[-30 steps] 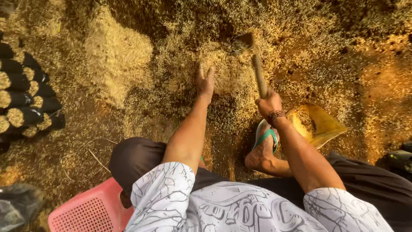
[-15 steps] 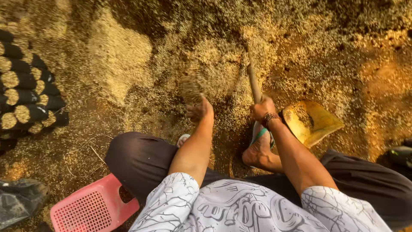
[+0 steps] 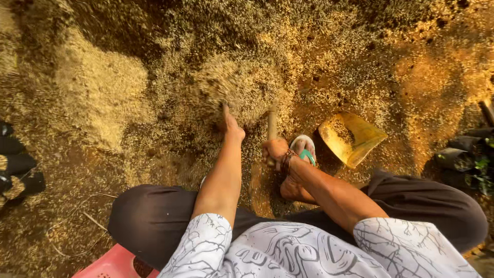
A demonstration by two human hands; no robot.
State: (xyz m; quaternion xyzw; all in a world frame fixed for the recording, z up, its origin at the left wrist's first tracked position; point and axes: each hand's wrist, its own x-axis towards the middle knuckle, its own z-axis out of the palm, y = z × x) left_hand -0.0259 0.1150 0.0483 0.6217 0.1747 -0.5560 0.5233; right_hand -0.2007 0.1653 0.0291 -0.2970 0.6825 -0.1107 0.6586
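Note:
My left hand (image 3: 231, 126) reaches forward with its fingers pushed into a loose heap of husk-and-soil mix (image 3: 239, 85) on the ground. My right hand (image 3: 274, 151) is closed around the wooden handle of a small digging tool (image 3: 271, 121); the tool's head is buried in the same heap. A yellow scoop (image 3: 352, 136) lies on the ground just right of my right hand, with some mix inside it. My foot in a white and green sandal (image 3: 303, 149) rests below the tool, partly hidden by my wrist.
A paler mound of husk (image 3: 103, 90) lies at the left. Black filled nursery bags (image 3: 18, 164) sit at the left edge, more black bags with a small plant (image 3: 465, 154) at the right edge. A pink plastic stool (image 3: 110, 265) is under me at bottom left.
Both hands have drawn nearer to me, pulling mix toward my legs. The tool's handle has gone from slanted to nearly upright, and my left hand's spread fingers have dug into the heap.

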